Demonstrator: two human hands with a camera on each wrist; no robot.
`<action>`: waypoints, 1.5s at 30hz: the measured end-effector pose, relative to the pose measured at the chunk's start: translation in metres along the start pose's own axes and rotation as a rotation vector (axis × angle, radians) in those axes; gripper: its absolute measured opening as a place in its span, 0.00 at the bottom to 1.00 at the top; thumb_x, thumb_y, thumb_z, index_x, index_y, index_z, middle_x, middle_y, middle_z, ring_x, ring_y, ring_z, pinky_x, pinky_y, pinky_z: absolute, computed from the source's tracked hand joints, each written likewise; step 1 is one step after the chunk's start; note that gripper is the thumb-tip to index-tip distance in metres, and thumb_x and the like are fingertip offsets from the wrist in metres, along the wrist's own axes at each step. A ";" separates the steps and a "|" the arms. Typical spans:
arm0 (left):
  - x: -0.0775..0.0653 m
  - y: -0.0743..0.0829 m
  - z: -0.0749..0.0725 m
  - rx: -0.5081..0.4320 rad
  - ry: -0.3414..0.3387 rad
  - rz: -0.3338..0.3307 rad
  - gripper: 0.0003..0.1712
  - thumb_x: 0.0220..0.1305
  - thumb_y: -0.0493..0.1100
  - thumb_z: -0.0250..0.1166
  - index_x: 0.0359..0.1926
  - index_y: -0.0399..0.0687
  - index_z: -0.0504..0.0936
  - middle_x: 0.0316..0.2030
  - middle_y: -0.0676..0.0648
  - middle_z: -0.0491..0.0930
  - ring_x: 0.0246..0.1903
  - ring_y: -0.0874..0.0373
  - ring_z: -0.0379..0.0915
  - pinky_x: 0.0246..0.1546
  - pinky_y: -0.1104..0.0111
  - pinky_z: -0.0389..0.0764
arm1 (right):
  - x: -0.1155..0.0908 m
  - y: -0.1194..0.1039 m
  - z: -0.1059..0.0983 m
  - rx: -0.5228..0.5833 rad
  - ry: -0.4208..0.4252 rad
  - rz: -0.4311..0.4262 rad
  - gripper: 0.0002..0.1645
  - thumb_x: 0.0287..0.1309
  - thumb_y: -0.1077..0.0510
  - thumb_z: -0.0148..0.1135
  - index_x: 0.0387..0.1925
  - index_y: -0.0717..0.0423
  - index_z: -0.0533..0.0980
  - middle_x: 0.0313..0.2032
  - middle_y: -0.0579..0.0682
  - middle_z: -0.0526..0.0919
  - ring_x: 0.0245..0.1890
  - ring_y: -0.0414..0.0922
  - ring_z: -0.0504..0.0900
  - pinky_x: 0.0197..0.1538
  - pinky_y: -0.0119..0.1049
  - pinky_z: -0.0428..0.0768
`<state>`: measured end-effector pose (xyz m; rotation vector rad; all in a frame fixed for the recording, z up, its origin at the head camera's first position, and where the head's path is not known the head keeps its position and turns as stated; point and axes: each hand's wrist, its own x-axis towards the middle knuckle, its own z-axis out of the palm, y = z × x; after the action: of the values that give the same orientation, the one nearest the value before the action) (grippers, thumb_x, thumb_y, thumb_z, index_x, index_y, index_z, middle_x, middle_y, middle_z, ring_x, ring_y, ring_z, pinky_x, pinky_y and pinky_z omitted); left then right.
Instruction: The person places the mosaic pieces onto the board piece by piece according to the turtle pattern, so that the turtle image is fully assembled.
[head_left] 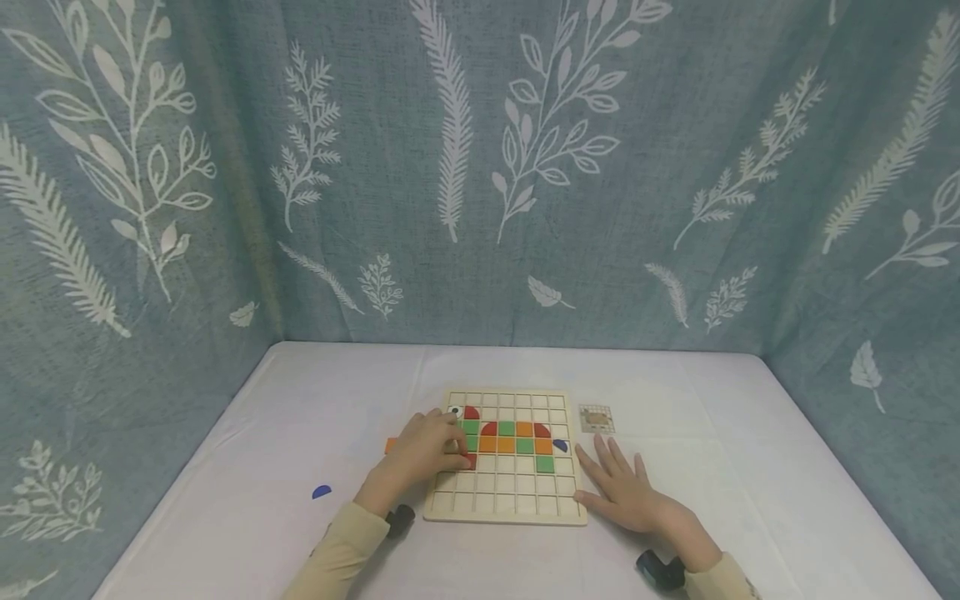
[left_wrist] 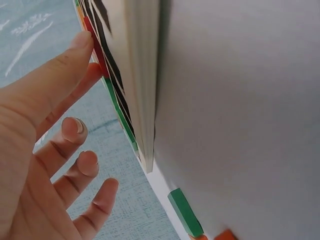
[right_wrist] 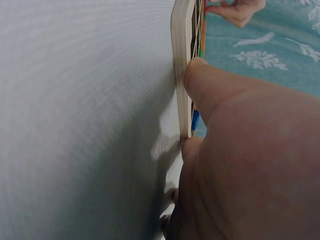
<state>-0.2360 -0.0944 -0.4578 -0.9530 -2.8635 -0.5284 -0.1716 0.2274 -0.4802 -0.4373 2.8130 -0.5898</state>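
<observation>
A wooden grid board (head_left: 501, 508) lies on the table with red, green, orange and blue tiles in its cells. Over its left side is my left hand (head_left: 426, 446). Its thumb and index finger hold a red tile (left_wrist: 96, 47) at a cell of the grid, beside a green tile (left_wrist: 117, 110); the other fingers are spread apart. My right hand (head_left: 626, 492) lies flat with fingers spread at the board's right edge. Its thumb (right_wrist: 197, 75) touches the wooden rim. A blue half-round tile (head_left: 560, 446) sits in the grid near that hand.
A small card with a gridded picture (head_left: 597, 418) lies right of the board. Left of it, a loose blue half-round tile (head_left: 322, 492) rests on the white tablecloth. An orange tile (head_left: 390, 446) shows beside my left hand. Patterned curtains (head_left: 480, 167) stand behind.
</observation>
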 end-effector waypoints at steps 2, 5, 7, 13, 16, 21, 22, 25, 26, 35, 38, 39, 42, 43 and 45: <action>0.000 0.000 0.000 -0.005 0.000 0.004 0.07 0.46 0.53 0.71 0.25 0.58 0.84 0.23 0.57 0.69 0.27 0.61 0.58 0.31 0.66 0.61 | 0.000 0.001 0.001 0.002 0.003 0.004 0.43 0.62 0.34 0.43 0.71 0.49 0.49 0.71 0.61 0.38 0.70 0.61 0.32 0.63 0.65 0.30; 0.000 0.000 0.000 -0.014 -0.002 0.010 0.07 0.47 0.53 0.71 0.26 0.59 0.85 0.23 0.56 0.69 0.27 0.61 0.58 0.31 0.66 0.61 | 0.001 0.003 0.003 -0.003 0.005 0.008 0.43 0.61 0.33 0.43 0.71 0.49 0.48 0.71 0.60 0.38 0.70 0.61 0.32 0.63 0.65 0.30; -0.001 0.000 0.000 -0.023 -0.001 0.007 0.07 0.47 0.53 0.71 0.26 0.59 0.85 0.23 0.56 0.70 0.27 0.61 0.59 0.32 0.65 0.62 | 0.001 0.004 0.005 -0.006 0.003 0.012 0.44 0.61 0.33 0.42 0.71 0.49 0.48 0.71 0.60 0.38 0.70 0.60 0.32 0.63 0.65 0.30; -0.004 -0.007 -0.006 -0.063 0.003 -0.087 0.05 0.47 0.50 0.72 0.28 0.59 0.86 0.24 0.60 0.72 0.29 0.62 0.63 0.36 0.62 0.64 | 0.000 0.004 0.004 0.009 0.005 0.004 0.43 0.61 0.34 0.43 0.71 0.49 0.48 0.71 0.61 0.38 0.70 0.61 0.32 0.62 0.65 0.30; -0.008 -0.014 -0.011 -0.082 0.007 -0.149 0.06 0.49 0.50 0.71 0.31 0.60 0.86 0.24 0.62 0.71 0.28 0.63 0.63 0.37 0.63 0.63 | 0.000 0.004 0.004 0.015 0.004 0.004 0.43 0.62 0.34 0.43 0.71 0.49 0.48 0.71 0.61 0.38 0.70 0.61 0.32 0.62 0.66 0.29; -0.016 -0.026 -0.017 -0.097 0.026 -0.175 0.08 0.50 0.50 0.70 0.33 0.58 0.86 0.22 0.60 0.69 0.27 0.62 0.62 0.35 0.64 0.62 | 0.000 0.004 0.004 0.020 -0.007 0.014 0.43 0.62 0.34 0.43 0.71 0.48 0.47 0.71 0.60 0.38 0.70 0.60 0.32 0.62 0.65 0.29; -0.018 -0.029 -0.017 -0.093 0.030 -0.175 0.08 0.50 0.50 0.70 0.34 0.58 0.86 0.22 0.60 0.69 0.27 0.62 0.63 0.35 0.65 0.62 | 0.000 0.004 0.005 0.019 -0.007 0.016 0.43 0.62 0.34 0.43 0.71 0.48 0.47 0.71 0.60 0.37 0.70 0.60 0.32 0.63 0.65 0.28; -0.023 -0.035 -0.019 -0.098 0.039 -0.184 0.09 0.50 0.49 0.70 0.34 0.57 0.86 0.22 0.58 0.69 0.26 0.62 0.62 0.34 0.66 0.62 | 0.000 0.005 0.005 0.016 -0.005 0.017 0.43 0.61 0.34 0.43 0.71 0.47 0.48 0.71 0.60 0.38 0.70 0.60 0.32 0.63 0.64 0.29; -0.024 -0.038 -0.019 -0.100 0.040 -0.188 0.09 0.49 0.49 0.71 0.34 0.56 0.86 0.21 0.58 0.68 0.26 0.62 0.62 0.33 0.66 0.62 | 0.001 0.005 0.006 0.014 -0.004 0.015 0.43 0.61 0.34 0.43 0.71 0.47 0.48 0.71 0.60 0.38 0.70 0.60 0.32 0.63 0.65 0.29; -0.037 -0.056 -0.026 -0.026 0.055 -0.210 0.09 0.48 0.46 0.72 0.33 0.55 0.86 0.19 0.58 0.66 0.23 0.62 0.60 0.29 0.67 0.60 | 0.002 0.005 0.004 -0.001 -0.006 0.011 0.43 0.62 0.33 0.42 0.71 0.48 0.47 0.71 0.60 0.37 0.70 0.60 0.32 0.63 0.64 0.29; -0.042 -0.062 -0.028 -0.021 0.048 -0.252 0.09 0.48 0.47 0.72 0.34 0.56 0.86 0.22 0.58 0.69 0.27 0.62 0.63 0.33 0.63 0.63 | 0.002 0.004 0.003 -0.004 -0.011 0.014 0.44 0.61 0.32 0.42 0.71 0.47 0.47 0.72 0.59 0.37 0.70 0.60 0.32 0.63 0.64 0.29; -0.045 -0.063 -0.029 -0.028 0.046 -0.265 0.09 0.48 0.47 0.72 0.34 0.56 0.85 0.23 0.58 0.70 0.28 0.61 0.65 0.34 0.61 0.65 | 0.002 0.004 0.003 -0.008 -0.014 0.018 0.44 0.61 0.32 0.42 0.71 0.47 0.47 0.72 0.59 0.37 0.71 0.60 0.32 0.63 0.64 0.30; -0.050 -0.067 -0.030 -0.040 0.044 -0.300 0.10 0.48 0.47 0.71 0.35 0.56 0.85 0.27 0.57 0.74 0.33 0.59 0.70 0.40 0.56 0.66 | 0.003 0.004 0.002 -0.006 -0.014 0.014 0.44 0.61 0.32 0.42 0.71 0.47 0.48 0.72 0.59 0.37 0.71 0.60 0.32 0.63 0.64 0.30; -0.051 -0.069 -0.031 -0.041 0.045 -0.307 0.10 0.48 0.47 0.71 0.35 0.55 0.85 0.28 0.56 0.75 0.34 0.58 0.70 0.40 0.55 0.66 | 0.002 0.004 0.002 -0.004 -0.013 0.013 0.44 0.61 0.32 0.42 0.71 0.47 0.48 0.72 0.59 0.37 0.71 0.59 0.32 0.63 0.64 0.30; -0.054 -0.071 -0.031 -0.032 0.051 -0.320 0.10 0.49 0.45 0.70 0.36 0.54 0.85 0.29 0.55 0.76 0.35 0.57 0.71 0.40 0.54 0.66 | 0.002 0.004 0.002 0.001 -0.011 0.008 0.43 0.61 0.33 0.42 0.71 0.47 0.48 0.72 0.59 0.37 0.70 0.60 0.32 0.63 0.64 0.29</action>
<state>-0.2357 -0.1888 -0.4591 -0.4752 -2.9831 -0.6144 -0.1743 0.2291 -0.4836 -0.4281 2.8030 -0.5852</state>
